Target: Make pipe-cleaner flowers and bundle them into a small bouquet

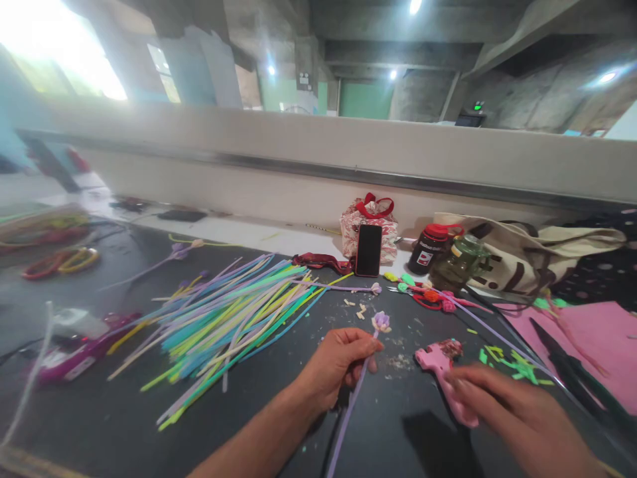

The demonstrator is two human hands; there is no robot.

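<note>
Head view: sound handling, in this inspector's judgement, called for a light pinch below the petals, leaving them uncrushed. Thumb and fingertips of the left hand [334, 362] were closed on the purple stem [351, 406], just below its flower [381, 322]. Fingers of the right hand [507, 405] overlapped the handle of a pink glue gun [440, 366]; whether they gripped it could not be determined. Left of both hands, a bundle of coloured stems [233, 325] lay on the dark table [124, 438].

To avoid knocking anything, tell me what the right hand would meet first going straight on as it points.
Probably the pink gun-shaped tool, right by the fingertips of the right hand; depth is unclear, so they may already touch.
</note>
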